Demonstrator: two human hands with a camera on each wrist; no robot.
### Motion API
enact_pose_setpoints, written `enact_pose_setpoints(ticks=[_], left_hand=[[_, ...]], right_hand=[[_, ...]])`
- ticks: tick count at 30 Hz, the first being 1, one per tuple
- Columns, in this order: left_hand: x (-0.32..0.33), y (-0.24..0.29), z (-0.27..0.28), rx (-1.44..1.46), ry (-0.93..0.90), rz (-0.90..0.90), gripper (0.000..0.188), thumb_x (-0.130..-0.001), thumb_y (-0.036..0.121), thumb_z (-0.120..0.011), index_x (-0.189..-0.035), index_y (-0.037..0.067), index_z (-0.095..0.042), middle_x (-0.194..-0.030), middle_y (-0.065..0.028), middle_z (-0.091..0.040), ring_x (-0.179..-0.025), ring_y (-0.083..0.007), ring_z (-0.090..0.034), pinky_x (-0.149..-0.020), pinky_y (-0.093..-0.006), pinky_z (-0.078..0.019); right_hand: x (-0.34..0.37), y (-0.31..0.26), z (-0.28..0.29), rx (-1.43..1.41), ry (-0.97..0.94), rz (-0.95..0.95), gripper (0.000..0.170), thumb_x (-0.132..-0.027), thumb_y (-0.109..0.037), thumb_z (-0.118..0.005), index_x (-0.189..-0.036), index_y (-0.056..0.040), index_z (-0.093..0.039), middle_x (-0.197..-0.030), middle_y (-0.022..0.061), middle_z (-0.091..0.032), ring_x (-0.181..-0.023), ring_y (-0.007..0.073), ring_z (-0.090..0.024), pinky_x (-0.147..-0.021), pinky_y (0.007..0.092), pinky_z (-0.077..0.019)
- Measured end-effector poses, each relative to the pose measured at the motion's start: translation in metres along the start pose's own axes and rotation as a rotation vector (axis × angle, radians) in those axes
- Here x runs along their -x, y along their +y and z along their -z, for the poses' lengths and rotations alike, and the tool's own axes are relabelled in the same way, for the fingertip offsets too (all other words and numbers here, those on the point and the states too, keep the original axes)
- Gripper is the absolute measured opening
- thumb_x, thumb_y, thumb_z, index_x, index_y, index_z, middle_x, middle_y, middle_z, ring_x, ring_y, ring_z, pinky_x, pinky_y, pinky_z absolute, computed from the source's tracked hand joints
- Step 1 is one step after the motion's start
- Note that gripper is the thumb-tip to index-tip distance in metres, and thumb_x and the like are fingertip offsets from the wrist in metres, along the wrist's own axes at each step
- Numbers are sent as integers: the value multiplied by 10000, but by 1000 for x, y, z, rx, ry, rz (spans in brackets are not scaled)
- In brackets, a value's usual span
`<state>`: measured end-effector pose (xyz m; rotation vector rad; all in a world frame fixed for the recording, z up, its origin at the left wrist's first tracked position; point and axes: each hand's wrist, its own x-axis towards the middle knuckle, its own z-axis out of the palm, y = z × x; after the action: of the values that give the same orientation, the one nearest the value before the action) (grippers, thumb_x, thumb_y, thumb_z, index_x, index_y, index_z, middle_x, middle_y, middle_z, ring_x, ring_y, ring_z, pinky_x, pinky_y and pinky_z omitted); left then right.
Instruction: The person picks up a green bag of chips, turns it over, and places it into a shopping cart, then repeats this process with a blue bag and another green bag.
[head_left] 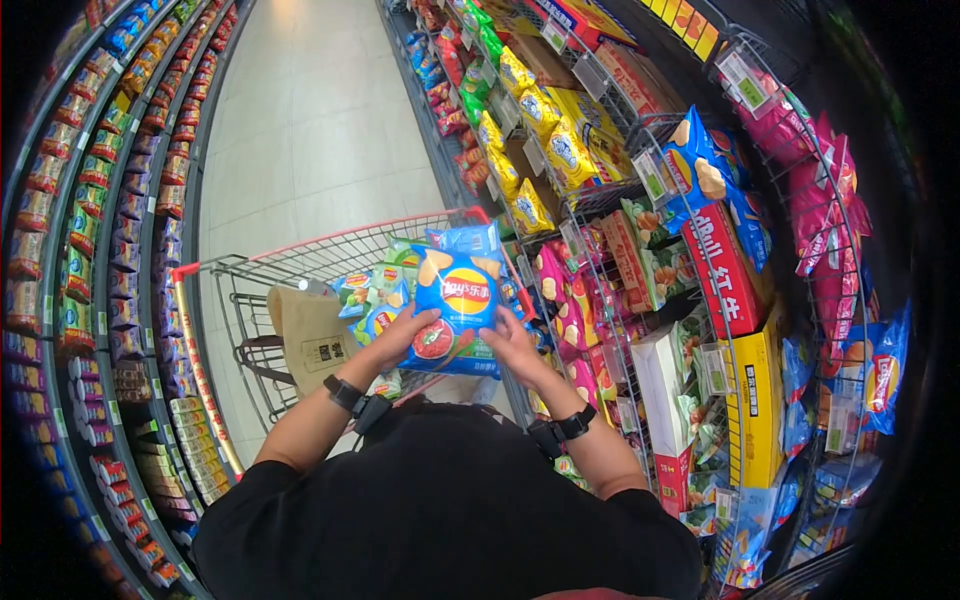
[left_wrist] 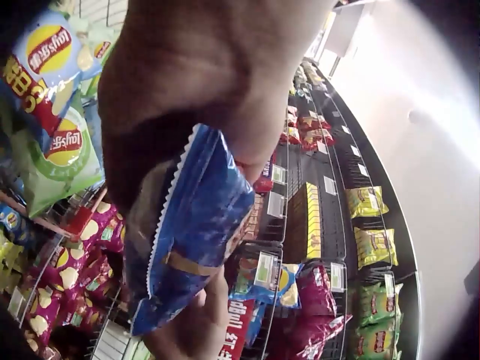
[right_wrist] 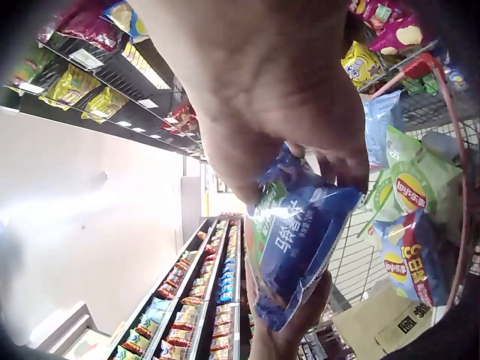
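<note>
A blue bag of Lay's potato chips (head_left: pixel 458 300) is held up in front of the chest, over the cart, its printed front facing up in the head view. My left hand (head_left: pixel 405 336) grips its left edge, thumb lying over the front. On the other side my right hand (head_left: pixel 514 346) holds the right edge, fingertips right at the bag's side. The left wrist view shows the bag's zigzag sealed edge (left_wrist: pixel 174 202) below the palm. In the right wrist view the bag's blue back (right_wrist: pixel 304 232) with white print shows beneath my right hand (right_wrist: pixel 300 127).
A wire shopping cart (head_left: pixel 330 240) with red trim holds several green and blue chip bags (head_left: pixel 385 285) and a tan bag (head_left: pixel 310 340). Racks of snack bags (head_left: pixel 565 150) and a red carton (head_left: pixel 722 265) line the right. Snack shelves (head_left: pixel 75 265) run along the left; the tiled aisle (head_left: pixel 310 120) extends ahead.
</note>
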<state>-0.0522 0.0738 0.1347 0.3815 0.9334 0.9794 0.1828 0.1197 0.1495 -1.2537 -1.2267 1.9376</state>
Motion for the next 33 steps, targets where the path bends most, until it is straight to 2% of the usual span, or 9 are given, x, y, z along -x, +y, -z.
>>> enact_pose_setpoints(ticks=[3,8,13,16,20,21,24,26,33], left_hand=[[0,-5,2,-196,20,-52,688,-918,292,-631,-1394,-42,-263,-1283,-152,-508,-1110,-191,-561,-921,-318,-496],[-3,-13,19,-466,128,-58,886,-815,309,-738,-1414,-87,-220,-1273,-188,-516,-1127,-206,-545,-921,-316,-481],[-15,-13,53,-541,278,-226,751,-776,196,-766,-1346,-27,-331,-1206,-149,-576,-1030,-203,-600,-907,-338,-495],[-27,-15,81,-690,413,-176,779,-764,220,-777,-1347,-24,-321,-1205,-144,-577,-1027,-198,-600,-907,-336,-495],[-41,-6,87,-1083,551,-211,810,-715,170,-756,-1351,-43,-303,-1235,-230,-540,-1125,-325,-565,-963,-392,-462],[-53,-14,96,-1273,641,-342,829,-703,173,-736,-1370,-55,-299,-1307,-278,-472,-1230,-386,-475,-1028,-413,-402],[-72,12,60,-1296,580,-466,850,-722,218,-732,-1395,-55,-292,-1361,-281,-426,-1278,-389,-421,-1069,-412,-355],[-91,42,26,-1307,431,-681,810,-756,250,-713,-1387,-63,-314,-1368,-288,-415,-1295,-386,-407,-1079,-410,-342],[-105,161,-185,-1137,19,-1194,678,-822,254,-678,-1385,22,-379,-1403,-225,-413,-1318,-360,-391,-1083,-401,-328]], right_hand=[[2,10,-6,28,-4,-25,642,-889,-186,-677,-1372,27,-312,-1166,160,-602,-1044,188,-598,-853,302,-508],[7,5,-10,84,-34,-123,668,-888,-208,-672,-1408,-38,-287,-1287,161,-514,-1079,177,-562,-849,309,-490],[-1,10,10,76,-47,-91,654,-890,-192,-651,-1422,-72,-290,-1342,131,-475,-1075,160,-555,-853,312,-476],[5,0,24,73,-34,-22,640,-887,-180,-650,-1415,-67,-307,-1334,129,-482,-1067,164,-563,-846,305,-477],[14,-20,56,99,96,186,632,-856,-68,-648,-1401,-41,-328,-1319,153,-492,-1128,209,-543,-889,339,-488],[17,-28,68,146,141,288,632,-854,-51,-641,-1403,-37,-329,-1319,157,-491,-1150,218,-536,-904,342,-484],[44,-88,85,201,313,543,624,-842,-5,-611,-1409,-25,-349,-1354,157,-472,-1239,240,-491,-963,353,-457],[78,-147,85,483,453,706,609,-830,15,-606,-1397,-23,-386,-1397,139,-451,-1270,238,-470,-992,357,-435],[119,-259,119,1058,945,1066,615,-767,-29,-675,-1345,-38,-467,-1420,179,-424,-1311,308,-425,-1078,401,-345]])
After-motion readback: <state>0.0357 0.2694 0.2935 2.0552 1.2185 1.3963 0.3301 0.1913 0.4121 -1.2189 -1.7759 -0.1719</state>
